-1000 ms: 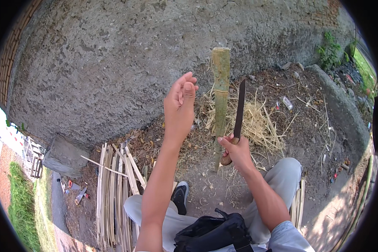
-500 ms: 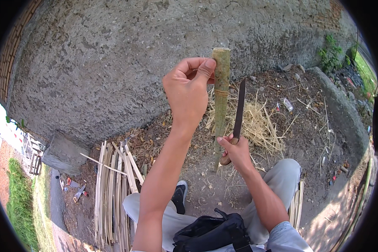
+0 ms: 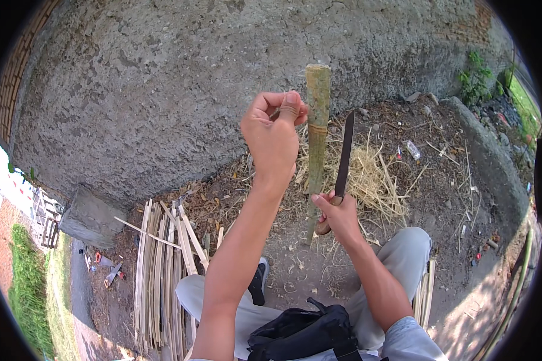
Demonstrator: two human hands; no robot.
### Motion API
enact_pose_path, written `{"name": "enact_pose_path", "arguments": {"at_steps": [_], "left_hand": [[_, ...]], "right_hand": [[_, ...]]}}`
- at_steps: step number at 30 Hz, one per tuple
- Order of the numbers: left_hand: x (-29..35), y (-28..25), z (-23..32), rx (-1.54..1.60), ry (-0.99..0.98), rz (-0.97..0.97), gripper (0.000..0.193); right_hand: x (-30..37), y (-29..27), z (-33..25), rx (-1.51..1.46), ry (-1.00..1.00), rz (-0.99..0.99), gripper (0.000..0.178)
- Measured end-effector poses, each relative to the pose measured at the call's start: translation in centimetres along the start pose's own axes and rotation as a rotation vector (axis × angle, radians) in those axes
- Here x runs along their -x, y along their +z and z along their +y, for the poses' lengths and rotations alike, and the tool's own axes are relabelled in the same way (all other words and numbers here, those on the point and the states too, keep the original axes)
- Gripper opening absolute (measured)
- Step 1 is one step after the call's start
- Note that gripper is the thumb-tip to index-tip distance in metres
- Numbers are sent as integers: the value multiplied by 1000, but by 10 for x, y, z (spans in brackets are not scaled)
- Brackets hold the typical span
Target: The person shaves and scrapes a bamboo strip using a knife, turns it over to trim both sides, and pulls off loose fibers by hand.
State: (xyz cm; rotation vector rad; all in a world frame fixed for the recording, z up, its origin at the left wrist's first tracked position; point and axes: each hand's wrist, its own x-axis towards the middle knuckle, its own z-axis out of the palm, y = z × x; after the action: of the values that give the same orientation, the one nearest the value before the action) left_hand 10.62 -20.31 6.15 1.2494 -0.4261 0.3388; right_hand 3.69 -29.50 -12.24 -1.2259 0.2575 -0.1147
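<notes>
A greenish bamboo pole [image 3: 317,144] stands upright before me, its cut top toward the wall and a ridged node ring partway down. My left hand [image 3: 274,129] is beside its upper part, thumb and fingers closed in a pinch; whatever lies between them is too small to make out. The fingertips are at the pole's left edge, and contact is unclear. In my right hand [image 3: 341,219] is a long dark-bladed knife [image 3: 345,153], gripped by its wooden handle with the blade pointing up. The right thumb is by the pole's lower part.
A heap of pale shavings [image 3: 376,183] lies behind the knife. Long split bamboo strips [image 3: 158,271] are stacked at left, near a handsaw [image 3: 112,275]. A rough grey wall [image 3: 180,78] rises ahead. A black bag [image 3: 301,334] sits at my lap.
My left hand has shifted slightly right and down, its thumb coming away from the pole's upper edge. The pole's top has moved up slightly. My right hand and the knife are nearly unmoved.
</notes>
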Motion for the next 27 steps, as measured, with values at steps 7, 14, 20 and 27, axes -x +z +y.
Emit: {"name": "enact_pose_path", "arguments": {"at_steps": [7, 14, 20, 27], "left_hand": [[-3, -24, -39, -242, 6, 86, 12], [10, -101, -118, -1251, -77, -102, 36], [5, -67, -56, -485, 23, -119, 45], [18, -34, -13, -44, 43, -230, 22]], "right_hand": [[3, 1, -5, 52, -42, 52, 33], [-2, -3, 3, -22, -12, 21, 35], [-4, -7, 4, -25, 15, 17, 36], [3, 3, -2, 26, 8, -33, 36]]}}
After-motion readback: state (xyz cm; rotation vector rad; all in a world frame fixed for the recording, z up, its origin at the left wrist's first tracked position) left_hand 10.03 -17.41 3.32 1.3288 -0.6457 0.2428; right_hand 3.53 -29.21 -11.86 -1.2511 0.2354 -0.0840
